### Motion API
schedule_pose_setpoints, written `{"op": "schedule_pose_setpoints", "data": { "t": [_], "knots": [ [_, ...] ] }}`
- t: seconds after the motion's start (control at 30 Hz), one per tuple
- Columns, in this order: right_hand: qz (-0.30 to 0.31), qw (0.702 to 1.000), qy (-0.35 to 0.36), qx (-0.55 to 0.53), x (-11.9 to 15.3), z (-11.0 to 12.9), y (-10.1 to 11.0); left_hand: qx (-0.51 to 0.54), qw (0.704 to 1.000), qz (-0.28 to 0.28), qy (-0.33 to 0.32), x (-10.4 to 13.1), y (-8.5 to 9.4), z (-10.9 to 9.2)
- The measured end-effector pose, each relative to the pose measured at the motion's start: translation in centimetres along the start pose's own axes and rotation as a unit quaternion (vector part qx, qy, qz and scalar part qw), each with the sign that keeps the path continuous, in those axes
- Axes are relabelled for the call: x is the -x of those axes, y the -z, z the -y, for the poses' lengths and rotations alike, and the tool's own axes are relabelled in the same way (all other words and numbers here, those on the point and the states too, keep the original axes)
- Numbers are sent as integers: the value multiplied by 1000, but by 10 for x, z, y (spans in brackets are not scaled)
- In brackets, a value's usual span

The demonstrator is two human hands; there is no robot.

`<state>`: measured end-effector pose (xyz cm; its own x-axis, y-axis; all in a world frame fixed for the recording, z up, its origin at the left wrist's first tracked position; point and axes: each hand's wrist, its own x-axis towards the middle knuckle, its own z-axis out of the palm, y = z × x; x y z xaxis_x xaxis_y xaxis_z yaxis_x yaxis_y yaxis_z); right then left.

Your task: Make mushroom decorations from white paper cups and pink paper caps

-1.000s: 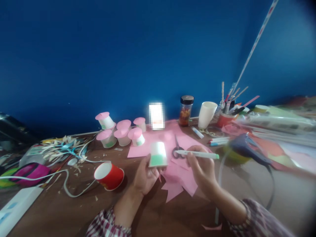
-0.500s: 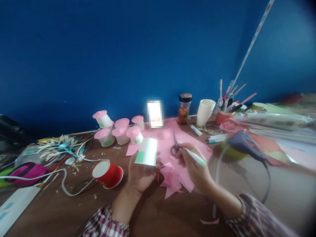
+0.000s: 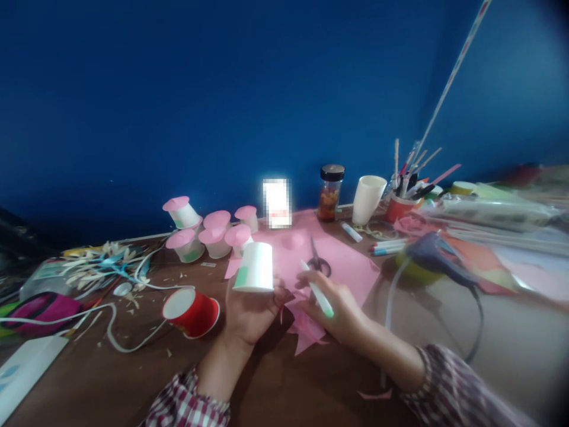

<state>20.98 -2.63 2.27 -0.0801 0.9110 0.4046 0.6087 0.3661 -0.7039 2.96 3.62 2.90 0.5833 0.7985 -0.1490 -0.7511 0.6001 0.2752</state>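
My left hand (image 3: 249, 317) is closed around the lower part of a white paper cup (image 3: 256, 270), which is upside down and has a green patch on its left side. In my right hand (image 3: 335, 302) is a white marker pen (image 3: 318, 292) with a green end, its tip pointing up and left, apart from the cup. Under and behind my hands lies pink paper (image 3: 355, 261), with cut pink scraps (image 3: 306, 335) nearer me. Dark scissors (image 3: 319, 262) rest on it beyond my right fingers. A red paper cup (image 3: 195, 311) lies tilted left of my left hand.
Several white cups with pink paper discs (image 3: 181, 239) stand at the back left. A dark-lidded jar (image 3: 329, 193), a white cup (image 3: 368, 198) and a red pen holder (image 3: 402, 207) stand along the wall. A white cable (image 3: 118, 338) crosses the table at left; a glue gun (image 3: 433, 255) lies right.
My right hand has moved left and slightly down, bringing the marker closer to the white cup. The marker has turned more upright. The cup has shifted slightly left and up in my left hand.
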Motion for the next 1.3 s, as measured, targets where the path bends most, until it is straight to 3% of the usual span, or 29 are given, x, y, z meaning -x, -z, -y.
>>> {"op": "schedule_pose_setpoints", "data": {
  "t": [0.13,0.33,0.47,0.87,1.03,1.13,1.3],
  "knots": [
    [15,997,3,81,-1,-2,-1,-17,1000,-10,-6,0,-3,-1],
    [15,998,55,28,-4,4,11,-29,994,-36,-98,-7,6,-11],
    [29,996,80,5,-4,10,18,-34,990,-95,-98,-12,10,-12],
    [-165,984,53,-50,0,-4,11,-172,968,-163,-81,-14,7,11],
    [-187,979,-15,-83,-1,-2,10,-241,961,-124,-59,-13,11,16],
    [-175,979,-20,-104,-1,-2,8,-255,960,-88,-76,-13,13,18],
    [-158,978,-17,-132,0,-5,5,-277,956,-79,-52,-12,13,20]
  ]
}}
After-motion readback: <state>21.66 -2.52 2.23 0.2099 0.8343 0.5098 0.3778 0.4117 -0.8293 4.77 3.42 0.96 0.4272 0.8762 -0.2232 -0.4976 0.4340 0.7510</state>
